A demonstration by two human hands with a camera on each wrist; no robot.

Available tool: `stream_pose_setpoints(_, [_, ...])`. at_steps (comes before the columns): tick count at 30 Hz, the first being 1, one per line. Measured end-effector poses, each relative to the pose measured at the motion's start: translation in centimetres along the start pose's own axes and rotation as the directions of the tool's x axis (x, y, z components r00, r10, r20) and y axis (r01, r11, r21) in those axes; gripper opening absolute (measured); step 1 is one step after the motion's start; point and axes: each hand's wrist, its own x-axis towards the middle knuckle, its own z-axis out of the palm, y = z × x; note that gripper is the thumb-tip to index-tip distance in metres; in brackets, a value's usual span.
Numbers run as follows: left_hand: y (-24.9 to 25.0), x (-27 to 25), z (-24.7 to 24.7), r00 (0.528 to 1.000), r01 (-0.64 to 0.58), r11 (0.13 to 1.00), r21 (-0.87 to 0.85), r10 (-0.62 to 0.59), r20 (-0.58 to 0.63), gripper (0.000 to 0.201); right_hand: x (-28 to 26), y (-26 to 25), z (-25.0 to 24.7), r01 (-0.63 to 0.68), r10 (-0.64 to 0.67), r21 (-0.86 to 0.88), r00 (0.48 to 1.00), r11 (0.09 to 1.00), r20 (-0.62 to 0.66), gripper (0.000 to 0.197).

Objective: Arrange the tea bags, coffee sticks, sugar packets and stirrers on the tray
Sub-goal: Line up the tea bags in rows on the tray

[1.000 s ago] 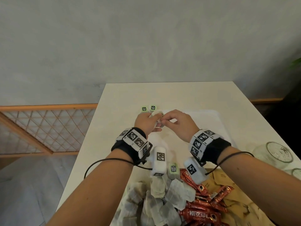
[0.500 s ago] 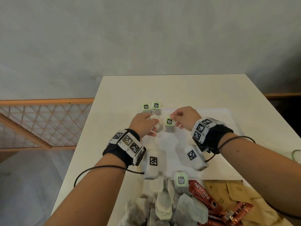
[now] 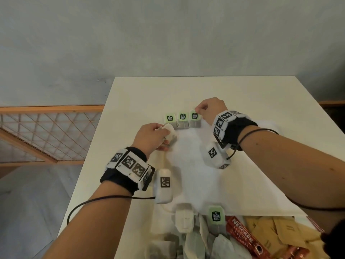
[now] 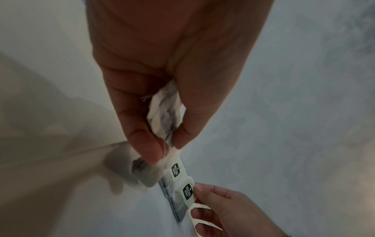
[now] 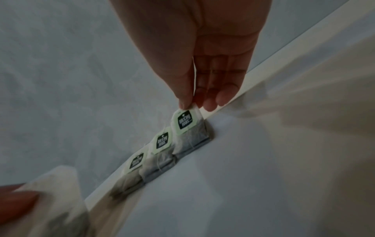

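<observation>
Three tea bags with green tags stand in a row along the far edge of the white tray (image 3: 233, 180). My right hand (image 3: 197, 110) pinches the tag of the rightmost tea bag (image 3: 194, 119), and the right wrist view shows thumb and finger of this hand (image 5: 192, 105) on that tag (image 5: 185, 119). My left hand (image 3: 164, 135) hovers just left of the row and grips a crumpled tea bag (image 3: 170, 133). In the left wrist view the left hand (image 4: 168, 144) pinches this tea bag (image 4: 164, 118) between thumb and fingers.
At the table's near edge lies a pile of loose tea bags (image 3: 188, 242), red Nescafe coffee sticks (image 3: 242, 238) and brown sugar packets (image 3: 280, 232). A wooden lattice railing (image 3: 46, 133) runs left of the white table (image 3: 242, 94).
My right hand carried a tea bag away from the left hand to the tray's far edge, where it now stands third in the row. The left hand stayed near, still holding a bag.
</observation>
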Motion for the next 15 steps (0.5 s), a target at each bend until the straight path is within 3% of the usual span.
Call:
stream_pose_setpoints(5, [0.0,-0.4,-0.3,1.0,-0.02,0.999,-0.049,0.021,0.017,0.017,0.4,-0.1,0.3,-0.003,0.003,-0.004,1.0,1.0,0.009,0.014])
stream_pose_setpoints(9, [0.2,-0.9,-0.1,0.998,-0.066,0.998,-0.003,0.066,0.024,0.016,-1.5,-0.6,-0.1,0.077,-0.072,0.063,0.994,0.995,-0.081,0.019])
stream_pose_setpoints(13, [1.3,-1.9,1.0,0.991,-0.122,0.992,-0.008,0.123,0.062,0.01,-5.5,-1.6,-0.2,0.18,-0.211,0.309,0.975,0.934,0.072,0.015])
stream_pose_setpoints(15, [1.9,-2.6,1.6,0.987,-0.136,0.99,-0.019,0.137,0.079,0.005,-6.8,-1.5,-0.2,0.194,-0.245,0.321,0.961,0.927,0.127,0.015])
